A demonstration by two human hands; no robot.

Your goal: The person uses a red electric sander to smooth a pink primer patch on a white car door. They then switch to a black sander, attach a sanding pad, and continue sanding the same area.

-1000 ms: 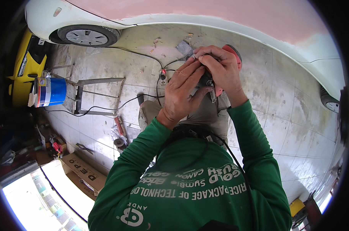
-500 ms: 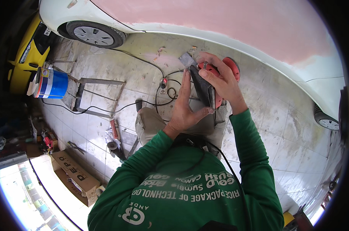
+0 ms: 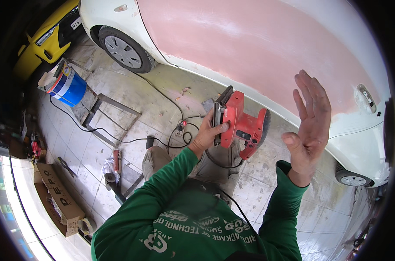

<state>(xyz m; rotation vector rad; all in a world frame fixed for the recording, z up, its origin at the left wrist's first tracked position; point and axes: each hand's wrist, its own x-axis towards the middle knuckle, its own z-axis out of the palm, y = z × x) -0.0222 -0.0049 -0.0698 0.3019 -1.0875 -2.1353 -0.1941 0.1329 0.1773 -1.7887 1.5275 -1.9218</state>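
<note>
A red electric sander (image 3: 243, 124) with a black base and a black cord is held up in front of my knees. My left hand (image 3: 208, 132) grips it at the base, thumb on the near side; its other fingers are partly hidden behind the pad. My right hand (image 3: 311, 119) is raised to the right of the sander, open and holding nothing, palm and fingers pale with dust. Beyond both hands stands a white car with a large pink, filler-like patch (image 3: 249, 48) on its side. A small grey sheet (image 3: 208, 105) lies on the floor behind the sander.
Black cords run over the tiled floor to a socket (image 3: 180, 127). At left, a blue paint bucket (image 3: 70, 89) sits on a metal-framed stand (image 3: 114, 104). Nearer are a red-handled tool (image 3: 116, 161) and a cardboard box (image 3: 60, 200). A yellow car (image 3: 40, 41) stands far left.
My right hand has let go of the sander and swung up to the right, opening. The sander has turned so its red body faces right, still in my left hand. The view has shifted.
</note>
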